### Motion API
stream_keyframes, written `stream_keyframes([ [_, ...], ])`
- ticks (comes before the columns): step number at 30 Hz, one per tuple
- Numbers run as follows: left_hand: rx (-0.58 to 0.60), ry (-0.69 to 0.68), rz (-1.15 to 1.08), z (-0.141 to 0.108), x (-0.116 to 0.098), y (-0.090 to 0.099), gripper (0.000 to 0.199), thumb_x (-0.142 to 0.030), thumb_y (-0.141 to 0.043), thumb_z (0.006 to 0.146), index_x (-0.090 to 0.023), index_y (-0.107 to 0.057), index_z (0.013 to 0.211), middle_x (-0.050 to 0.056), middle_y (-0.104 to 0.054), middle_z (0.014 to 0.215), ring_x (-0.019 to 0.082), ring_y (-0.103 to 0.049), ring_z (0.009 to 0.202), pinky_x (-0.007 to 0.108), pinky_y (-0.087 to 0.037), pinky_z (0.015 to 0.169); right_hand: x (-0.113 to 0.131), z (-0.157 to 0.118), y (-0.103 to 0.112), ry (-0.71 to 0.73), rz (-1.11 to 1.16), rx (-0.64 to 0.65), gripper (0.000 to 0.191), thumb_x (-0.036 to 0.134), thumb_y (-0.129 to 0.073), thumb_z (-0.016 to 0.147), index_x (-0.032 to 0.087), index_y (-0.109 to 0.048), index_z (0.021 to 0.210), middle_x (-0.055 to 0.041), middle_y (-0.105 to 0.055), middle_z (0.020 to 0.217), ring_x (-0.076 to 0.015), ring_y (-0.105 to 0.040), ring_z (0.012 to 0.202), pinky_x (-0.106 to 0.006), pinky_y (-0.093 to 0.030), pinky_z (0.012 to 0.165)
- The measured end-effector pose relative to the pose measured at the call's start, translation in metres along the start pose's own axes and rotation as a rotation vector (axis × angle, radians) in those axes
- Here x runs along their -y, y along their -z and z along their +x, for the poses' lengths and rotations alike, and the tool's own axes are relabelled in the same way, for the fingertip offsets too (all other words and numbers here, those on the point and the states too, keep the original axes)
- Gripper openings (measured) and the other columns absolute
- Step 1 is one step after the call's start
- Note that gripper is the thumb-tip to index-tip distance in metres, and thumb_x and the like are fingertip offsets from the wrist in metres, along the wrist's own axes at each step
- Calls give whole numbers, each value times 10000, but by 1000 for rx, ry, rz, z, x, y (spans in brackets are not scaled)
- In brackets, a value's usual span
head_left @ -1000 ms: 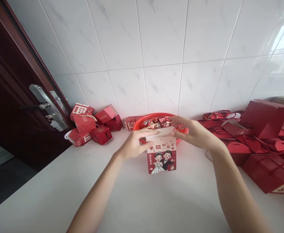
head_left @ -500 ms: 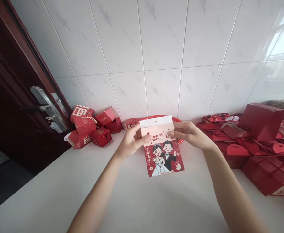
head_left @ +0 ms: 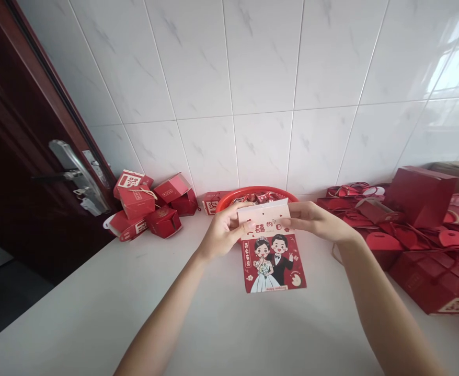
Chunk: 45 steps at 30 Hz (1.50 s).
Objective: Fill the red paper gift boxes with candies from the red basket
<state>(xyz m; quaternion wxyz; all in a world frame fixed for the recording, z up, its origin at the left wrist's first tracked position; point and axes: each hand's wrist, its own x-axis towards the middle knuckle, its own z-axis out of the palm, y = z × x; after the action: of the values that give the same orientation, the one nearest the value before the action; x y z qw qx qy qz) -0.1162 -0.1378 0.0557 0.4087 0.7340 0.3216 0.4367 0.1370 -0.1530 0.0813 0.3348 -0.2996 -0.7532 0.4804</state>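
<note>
A flat paper gift bag (head_left: 273, 263), red below and pale pink above, is held up over the white table. Its front shows a cartoon bride and groom with Chinese lettering. My left hand (head_left: 222, 232) pinches its upper left side, thumb on the front. At the upper right side, my right hand (head_left: 321, 222) grips it the same way. The white top edge tilts back, and the fingers behind the paper are hidden. Just beyond the bag sits a red plastic basket (head_left: 226, 199) with wrapped sweets (head_left: 264, 197) in it, partly covered by the bag and hands.
Several small red boxes (head_left: 137, 201) are piled at the back left, near a dark door with a metal handle (head_left: 76, 175). On the right lies a heap of red gift boxes (head_left: 429, 277) with an upright red bag (head_left: 421, 196). A tiled wall (head_left: 261, 104) closes off the back.
Both hands have moved slightly right and towards me with the bag. Its top edge has tipped back, so more of the basket and the sweets shows.
</note>
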Motion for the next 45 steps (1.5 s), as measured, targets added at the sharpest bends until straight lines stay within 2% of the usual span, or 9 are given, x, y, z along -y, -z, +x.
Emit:
stream_keyframes([
  [5,53,-8,53,3,16,-6,523,-470,-733,825,-209,-585,1252,96,-703,1176,199,-708,834,308,-594,732,-28,-7,-4,-34,88,-93,462,450,-758,829,139,-690,1164,-98,-734,1069,-191,-674,911,-311,-537,804],
  [11,127,-32,151,4,38,-27,208,-365,-673,858,-187,-639,960,45,-719,976,162,-672,758,270,-549,693,-55,-26,-6,-74,142,-48,492,517,-751,818,136,-697,1125,-100,-727,1048,-212,-657,933,-355,-525,879],
  [16,127,-114,209,1,51,-42,134,-299,-636,853,-189,-653,929,30,-731,909,168,-684,793,265,-554,723,-79,-32,-15,-57,96,-208,492,623,-628,885,150,-716,988,-66,-709,917,-196,-623,851,-315,-501,792],
  [22,218,-115,284,0,54,-39,254,-397,-622,896,-195,-662,1045,44,-760,972,190,-716,815,262,-564,703,-97,-32,-22,-42,113,-238,502,637,-659,854,141,-729,894,-35,-679,822,-167,-584,772,-289,-468,736],
  [27,158,-62,277,3,58,-38,366,-447,-552,944,-182,-700,1148,81,-773,1070,244,-724,981,309,-583,816,-100,-32,-25,-22,90,-299,549,665,-640,852,134,-725,960,-33,-668,816,-153,-558,747,-281,-455,713],
  [33,167,-46,129,4,59,-35,493,-550,-593,911,-176,-680,1220,120,-742,1205,292,-706,1085,372,-588,894,-77,-38,-21,52,-183,-360,564,693,-613,852,150,-689,720,-8,-572,672,-125,-467,642,-258,-378,597],
  [38,131,24,-108,2,63,-39,532,-607,-603,889,-172,-655,1192,117,-746,1115,278,-739,1008,415,-595,923,-6,-75,15,221,-438,-755,480,623,-667,848,176,-694,674,-6,-546,614,-130,-476,629,-262,-388,573],
  [41,83,62,-108,3,67,-41,483,-560,-680,844,-177,-668,1139,103,-746,1064,271,-759,942,427,-614,886,41,-105,53,289,-483,-1174,379,481,-765,804,166,-651,627,11,-522,562,-94,-453,537,-244,-348,504],
  [45,17,-25,-4,5,67,-38,358,-473,-675,857,-183,-715,1063,95,-765,1019,249,-763,877,398,-630,833,82,-137,112,257,-662,-1682,180,234,-689,890,84,-729,798,-3,-524,565,-63,-404,464,-263,-309,481],
])
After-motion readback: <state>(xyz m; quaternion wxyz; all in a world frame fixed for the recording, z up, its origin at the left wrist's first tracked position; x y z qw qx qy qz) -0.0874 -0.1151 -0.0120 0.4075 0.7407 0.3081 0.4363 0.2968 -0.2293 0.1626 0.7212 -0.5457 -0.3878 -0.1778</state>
